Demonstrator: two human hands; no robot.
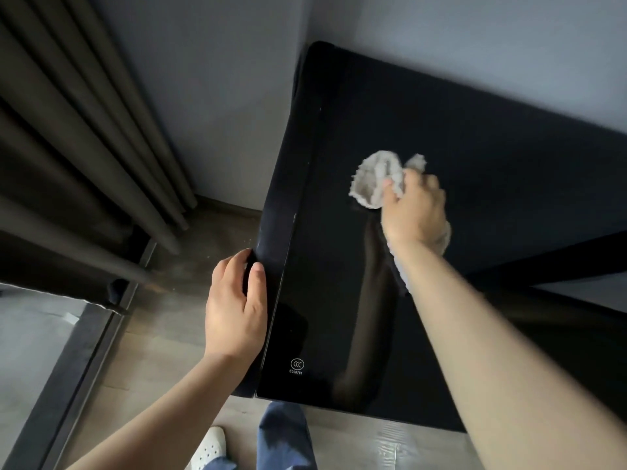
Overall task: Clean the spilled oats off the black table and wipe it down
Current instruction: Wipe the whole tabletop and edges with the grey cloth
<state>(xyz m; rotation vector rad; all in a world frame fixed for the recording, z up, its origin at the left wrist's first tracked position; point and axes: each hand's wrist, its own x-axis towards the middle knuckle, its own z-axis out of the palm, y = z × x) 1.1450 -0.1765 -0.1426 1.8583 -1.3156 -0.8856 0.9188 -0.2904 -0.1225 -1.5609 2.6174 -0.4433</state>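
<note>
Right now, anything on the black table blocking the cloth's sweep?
Nothing visible. The right hand holds the cloth on the black table; the top around it shows only reflections. The left hand grips the table's left edge, apart from the cloth.

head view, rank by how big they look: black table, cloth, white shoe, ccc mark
1. black table
2. cloth
3. white shoe, cut off by the frame edge, so its place below the cloth is unsure
4. ccc mark
</note>
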